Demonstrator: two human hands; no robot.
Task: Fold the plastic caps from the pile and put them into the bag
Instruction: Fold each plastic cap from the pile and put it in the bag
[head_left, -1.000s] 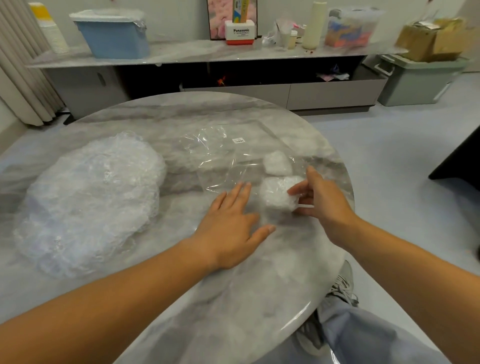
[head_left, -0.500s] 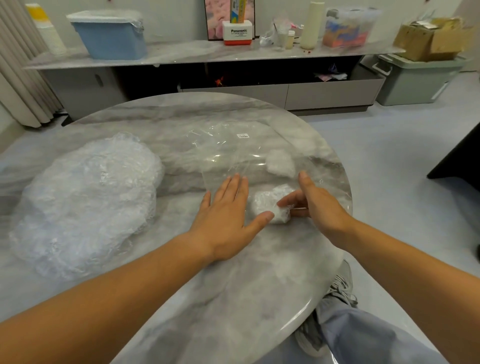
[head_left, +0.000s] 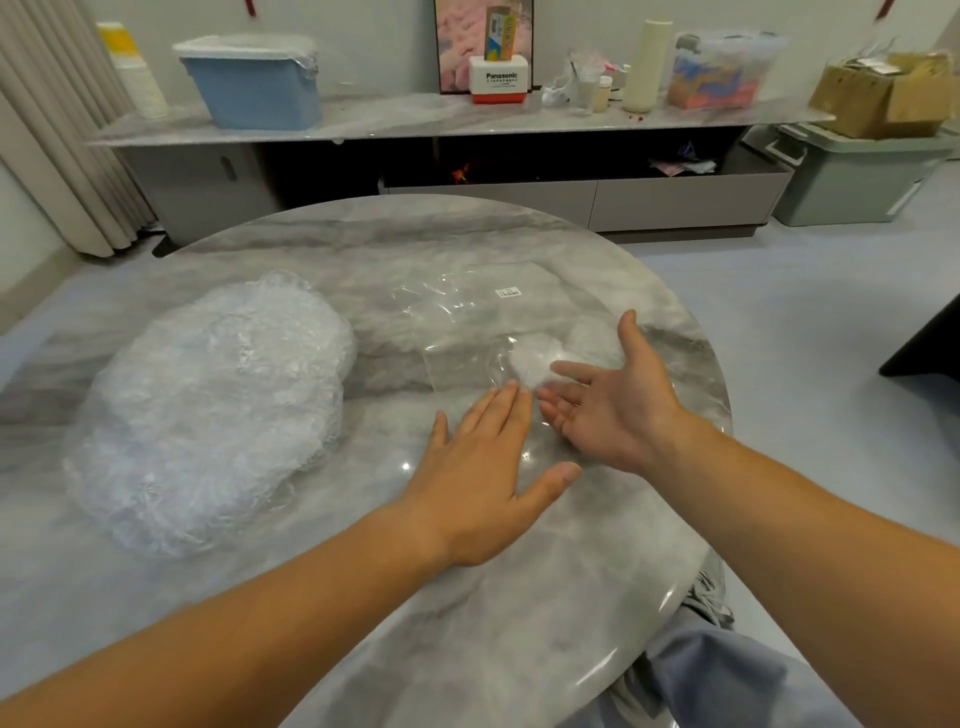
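A big heap of crinkled clear plastic caps (head_left: 213, 410) lies on the left of the round marble table (head_left: 467, 613). A flat clear bag (head_left: 467, 317) with a small white label lies in the middle. Two folded white caps (head_left: 530, 358) (head_left: 592, 338) show inside the bag near its mouth. My left hand (head_left: 483, 467) lies flat, palm down, on the bag's near edge. My right hand (head_left: 608, 400) hovers just right of it, palm up, fingers spread, holding nothing, its fingertips by the nearer folded cap.
The table's right edge runs close behind my right hand, with grey floor beyond. A low sideboard (head_left: 467, 119) at the back carries a blue bin (head_left: 254, 83), boxes and bottles. A grey lidded crate (head_left: 857, 176) stands at the far right. My knees are below the table edge.
My right hand pushed the folded cap forward into the bag, let it go and turned palm up. My left hand stayed flat on the bag's edge.
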